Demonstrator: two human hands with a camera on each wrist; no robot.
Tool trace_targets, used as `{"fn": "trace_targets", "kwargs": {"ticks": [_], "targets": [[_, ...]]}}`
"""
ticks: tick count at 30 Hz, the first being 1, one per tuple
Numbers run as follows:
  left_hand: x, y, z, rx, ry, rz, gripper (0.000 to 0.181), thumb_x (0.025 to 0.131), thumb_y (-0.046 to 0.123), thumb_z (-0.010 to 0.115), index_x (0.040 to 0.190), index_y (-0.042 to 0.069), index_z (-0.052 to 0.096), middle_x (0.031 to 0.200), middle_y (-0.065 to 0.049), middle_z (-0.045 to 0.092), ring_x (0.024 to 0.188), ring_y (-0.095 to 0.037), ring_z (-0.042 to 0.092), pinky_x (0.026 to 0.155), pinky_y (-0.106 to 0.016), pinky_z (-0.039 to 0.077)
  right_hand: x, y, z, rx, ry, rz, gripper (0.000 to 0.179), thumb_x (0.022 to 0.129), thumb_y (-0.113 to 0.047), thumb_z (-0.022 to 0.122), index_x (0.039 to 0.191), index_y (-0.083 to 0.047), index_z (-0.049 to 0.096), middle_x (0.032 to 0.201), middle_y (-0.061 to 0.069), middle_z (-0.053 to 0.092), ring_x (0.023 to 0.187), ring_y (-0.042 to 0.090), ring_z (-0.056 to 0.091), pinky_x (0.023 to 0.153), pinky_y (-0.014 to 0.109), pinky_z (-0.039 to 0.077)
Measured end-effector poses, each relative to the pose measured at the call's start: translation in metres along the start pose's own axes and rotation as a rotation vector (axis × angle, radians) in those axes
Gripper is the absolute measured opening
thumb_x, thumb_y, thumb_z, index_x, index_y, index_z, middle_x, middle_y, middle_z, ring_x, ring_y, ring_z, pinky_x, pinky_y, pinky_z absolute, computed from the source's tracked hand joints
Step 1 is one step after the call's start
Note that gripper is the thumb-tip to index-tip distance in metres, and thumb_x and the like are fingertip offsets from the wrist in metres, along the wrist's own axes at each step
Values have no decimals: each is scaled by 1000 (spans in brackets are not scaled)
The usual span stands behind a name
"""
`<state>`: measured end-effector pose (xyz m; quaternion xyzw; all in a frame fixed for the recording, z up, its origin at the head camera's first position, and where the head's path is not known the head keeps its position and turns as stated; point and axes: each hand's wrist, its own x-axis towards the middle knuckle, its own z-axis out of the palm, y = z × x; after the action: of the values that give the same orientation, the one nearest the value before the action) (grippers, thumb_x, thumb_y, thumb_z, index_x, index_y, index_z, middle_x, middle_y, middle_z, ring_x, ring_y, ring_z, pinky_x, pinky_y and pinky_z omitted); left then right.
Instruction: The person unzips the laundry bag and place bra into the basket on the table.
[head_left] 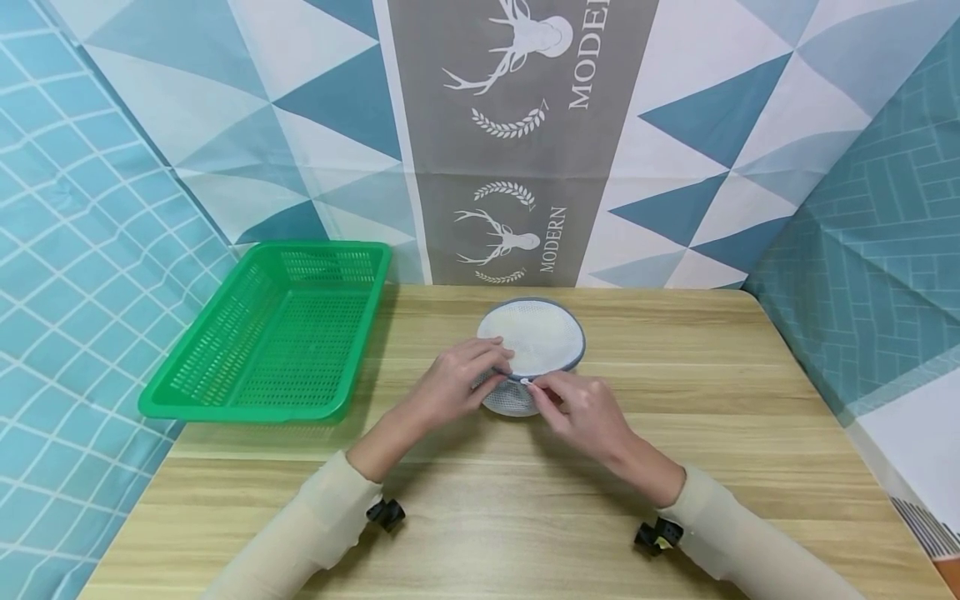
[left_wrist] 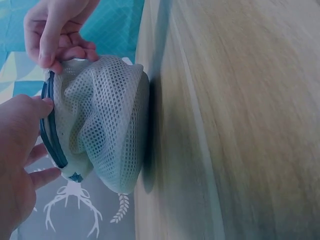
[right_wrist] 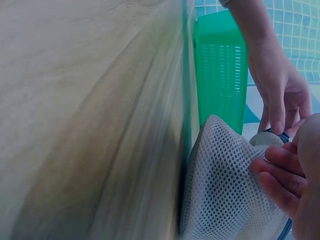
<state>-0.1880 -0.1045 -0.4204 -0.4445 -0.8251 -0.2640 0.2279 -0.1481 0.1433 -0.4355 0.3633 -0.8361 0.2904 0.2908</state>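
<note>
One white mesh bag (head_left: 532, 333) stood on a wooden table (head_left: 480, 525), a little in from the middle of the far edge, as a person worked at its blue rim (head_left: 583, 340). The left hand (head_left: 453, 383) was half closed, holding the rim between thumb and partly bent fingers. The right hand (head_left: 588, 412) had its thumb and forefinger brought together on a white zip pull (head_left: 527, 381) at the rim's near side, its other fingers bent close to the mesh. From where I stood, the bag's round top faced upward while its soft side sagged in folds below; how far the zip had been drawn I could not tell. Pale sleeves (head_left: 300, 529) covered both forearms, a small black device (head_left: 386, 514) at each wrist. A green basket (head_left: 258, 412) with perforated walls sat at the table's far left corner, well apart from the bag. Beyond the far edge hung a backdrop (head_left: 480, 150) of blue and white triangles, its grey band printed with deer heads and "MODERN."
</note>
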Motion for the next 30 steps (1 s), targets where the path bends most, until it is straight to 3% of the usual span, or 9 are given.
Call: {"fn": "trace_targets", "kwargs": {"ticks": [7, 12, 17, 20, 24, 30], "targets": [[-2, -1, 1, 4, -8, 8, 16, 96, 1, 86, 108, 6, 76, 123, -12, 84, 131, -37, 79, 117, -45, 62, -2, 0, 1, -8, -9, 1, 10, 102, -9, 78, 93, -4, 80, 78, 0, 79, 64, 4, 69, 58, 16, 56], [-5, 0, -1, -9, -24, -19, 17, 96, -2, 84, 106, 6, 74, 125, -13, 83, 131, -39, 79, 117, -46, 62, -5, 2, 1, -7, -9, 9, 2, 97, -5, 82, 96, -4, 81, 80, 1, 81, 65, 5, 71, 58, 16, 56], [-6, 0, -2, -28, -40, -47, 16, 97, -1, 83, 104, 7, 71, 128, -14, 83, 133, -39, 78, 119, -48, 60, -6, 3, 0, -8, 1, 8, 8, 92, 0, 84, 98, -4, 82, 81, 3, 82, 66, 7, 75, 59, 19, 59], [-5, -1, -2, -37, -38, -52, 15, 98, 0, 83, 104, 8, 72, 129, -14, 83, 134, -38, 78, 120, -51, 59, -5, 3, 0, 4, 6, 6, 3, 98, -5, 81, 97, -3, 81, 82, 3, 82, 65, 7, 75, 59, 18, 60], [-3, -1, -1, -38, -25, -33, 16, 97, 1, 84, 105, 8, 73, 127, -13, 84, 133, -37, 79, 118, -51, 61, -4, 3, 1, 15, 19, 6, 13, 104, -8, 76, 93, -2, 79, 80, 3, 82, 64, 7, 75, 59, 16, 60], [0, -1, 0, -34, -17, 12, 18, 95, 1, 87, 104, 9, 73, 121, -11, 84, 126, -33, 81, 113, -41, 65, -2, 2, 2, 19, 21, 9, 8, 101, -3, 78, 93, -3, 79, 80, 3, 82, 64, 7, 76, 59, 16, 60]]}}
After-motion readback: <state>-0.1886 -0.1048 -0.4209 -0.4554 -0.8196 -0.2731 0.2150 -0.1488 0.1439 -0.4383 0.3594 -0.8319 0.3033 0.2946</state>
